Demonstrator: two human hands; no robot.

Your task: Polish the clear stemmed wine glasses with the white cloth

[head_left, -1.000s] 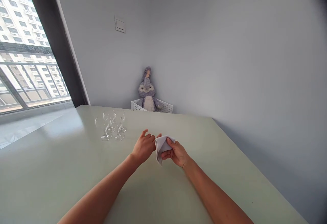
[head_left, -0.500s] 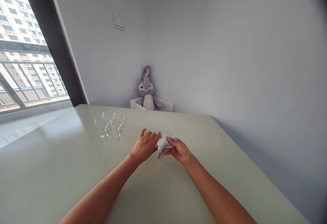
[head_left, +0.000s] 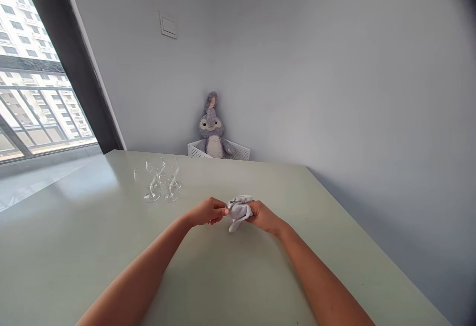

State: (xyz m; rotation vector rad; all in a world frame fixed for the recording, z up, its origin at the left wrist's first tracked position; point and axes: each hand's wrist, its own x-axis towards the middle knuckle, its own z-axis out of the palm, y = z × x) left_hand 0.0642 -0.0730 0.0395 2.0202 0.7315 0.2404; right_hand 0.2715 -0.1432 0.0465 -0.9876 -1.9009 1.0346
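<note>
My right hand (head_left: 263, 215) is closed on a light grey cloth (head_left: 240, 212), which is bunched up over the table with one corner hanging down. The cloth bulges in the middle; whether it wraps something is hidden. At its left edge, my left hand (head_left: 210, 211) is closed, thumb and fingers pinched together against the cloth side. What the left fingers grip is too small to make out. Farther off to the left, several clear stemmed glasses (head_left: 151, 196) with wavy stems stand upright in a close group.
A pale green glossy table (head_left: 223, 276) spreads under both arms, its right edge running beside the grey wall (head_left: 334, 68). Past the far edge, a plush toy (head_left: 213, 145) sits in a white perforated basket (head_left: 240, 152). A window with a railing is at left.
My left hand has turned from spread fingers to a pinch beside the cloth. The cloth has been bunched and folded over, with my right hand now partly behind it. The view has shifted slightly.
</note>
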